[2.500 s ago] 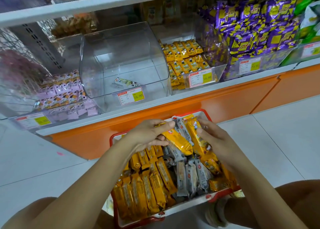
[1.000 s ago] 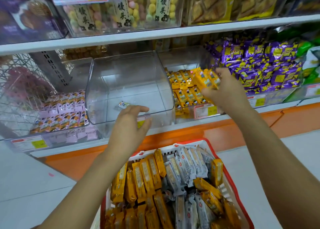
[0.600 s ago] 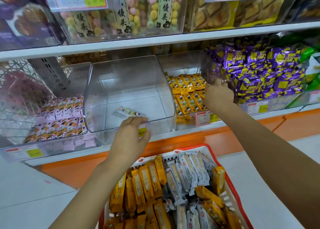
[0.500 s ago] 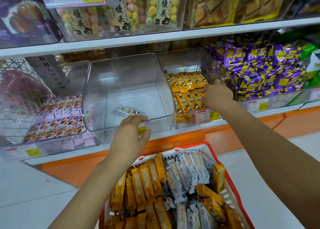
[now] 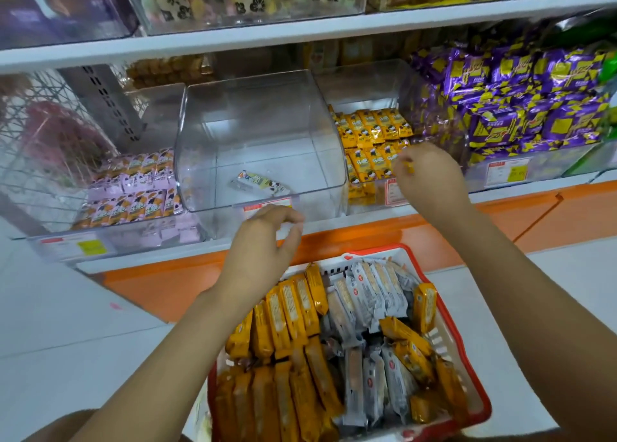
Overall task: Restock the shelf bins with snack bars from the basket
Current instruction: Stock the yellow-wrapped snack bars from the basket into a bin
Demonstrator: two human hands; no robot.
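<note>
Lower shelf, far left: a clear bin (image 5: 110, 228) holds lilac packets (image 5: 133, 187) in rows, filling it only part way. Next to it, the middle clear bin (image 5: 260, 141) contains one small packet (image 5: 258, 182) lying flat on its floor. The left hand (image 5: 263, 241) hovers at this bin's front lip, just over the price label (image 5: 263, 206); its fingers are loosely curled and it holds nothing. To the right, a third bin (image 5: 364, 81) holds small yellow packets (image 5: 370, 141) in neat rows, stacked toward the back. The right hand (image 5: 427, 171) is at the front of this bin, fingers curled downward; a sliver of yellow shows at the fingertips, but whether it grips anything cannot be told. Far right, a bin (image 5: 534, 171) is piled high with purple-and-yellow packets (image 5: 534, 107). Below the shelf, between the two forearms, a red-rimmed basket (image 5: 377, 250) sits on the floor, heaped with snack bars: long orange-wrapped bars (image 5: 293, 308) mostly on its left side and silver-grey wrapped bars (image 5: 370, 291) toward the middle, with more orange ones at the right edge. The bars lie loose, several overlapping or tilted.
</note>
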